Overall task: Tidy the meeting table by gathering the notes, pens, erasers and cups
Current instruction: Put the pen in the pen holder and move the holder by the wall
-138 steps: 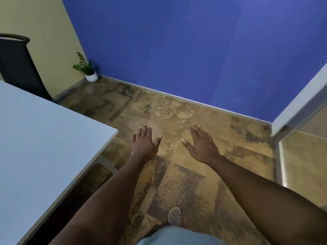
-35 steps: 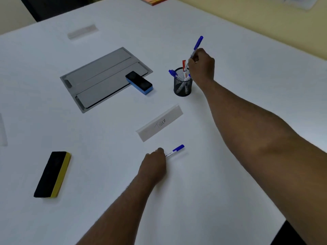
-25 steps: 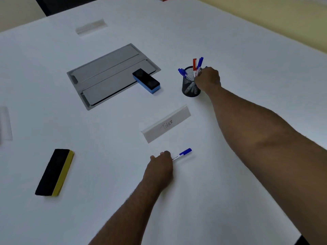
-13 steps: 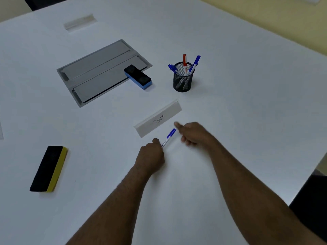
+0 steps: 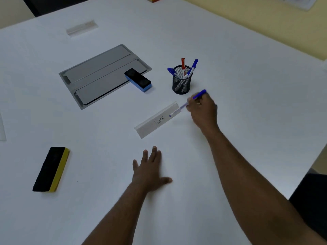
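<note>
Since half a second ago the blue-capped pen has passed from the left hand to the right hand, which has carried it up toward the black mesh pen cup. Right-hand fingers are now closed around the pen's upper barrel, cap end pointing up and away, while the pale barrel slants down over the near end of the clear name card marked "TIGER". That pen hangs just short of the cup and is not yet inside it. Left-hand fingers are spread wide and hold nothing, the palm low over the white tabletop. About 4 markers already stand in the cup. 2 erasers wait for gathering: a black-and-blue 1 resting partly on the grey cable hatch, and a black-and-yellow 1 well apart to the left. By my judgement the pen is light, stiff and smooth, so a pinch near its middle suits it, and the light cup could tip if nudged. Those erasers look soft-faced yet firm, best taken across the long sides.
</note>
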Demonstrator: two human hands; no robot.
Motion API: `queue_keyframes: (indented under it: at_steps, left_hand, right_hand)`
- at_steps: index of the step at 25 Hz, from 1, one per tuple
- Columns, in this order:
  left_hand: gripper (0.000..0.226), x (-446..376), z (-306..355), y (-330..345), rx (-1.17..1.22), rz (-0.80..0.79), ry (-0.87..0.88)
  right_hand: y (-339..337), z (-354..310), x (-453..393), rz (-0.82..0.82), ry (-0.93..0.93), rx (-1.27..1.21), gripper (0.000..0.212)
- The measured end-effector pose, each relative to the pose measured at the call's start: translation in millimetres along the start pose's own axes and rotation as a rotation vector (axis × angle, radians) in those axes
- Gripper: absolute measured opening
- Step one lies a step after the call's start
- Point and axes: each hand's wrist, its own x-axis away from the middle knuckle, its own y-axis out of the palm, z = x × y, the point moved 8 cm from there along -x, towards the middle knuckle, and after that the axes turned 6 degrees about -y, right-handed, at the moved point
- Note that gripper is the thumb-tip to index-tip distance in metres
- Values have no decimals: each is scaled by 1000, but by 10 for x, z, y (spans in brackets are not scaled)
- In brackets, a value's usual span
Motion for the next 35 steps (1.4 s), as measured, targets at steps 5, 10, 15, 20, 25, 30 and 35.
queue_keyframes:
  at_steps: [5,10,15,20,25,30,35]
  left_hand:
    - [144,-43,32,268,-44,-93,41]
    - [144,-31,22,295,-41,-65,43]
    - [142,-33,19,279,-28,-67,41]
    - [142,-27,18,273,-25,-81,37]
    - [143,-23,29,272,-21,-86,42]
    - [142,-21,23,264,-30,-80,38]
    - [141,-24,25,269,-31,-77,34]
  right_hand:
    - [-142,-784,-619,195,-371,148,55]
    - [49,-827,-1237,162,-425,273,50]
    - [286,-607,-1477,25,-390,391,48]
    - [495,-421,-1438,-77,-399,566,48]
    - [378,-291,-1257,198,-406,382,62]
    - [387,564,-1131,293,63,136,57]
    - [778,741,-1344,-99,91,152,102]
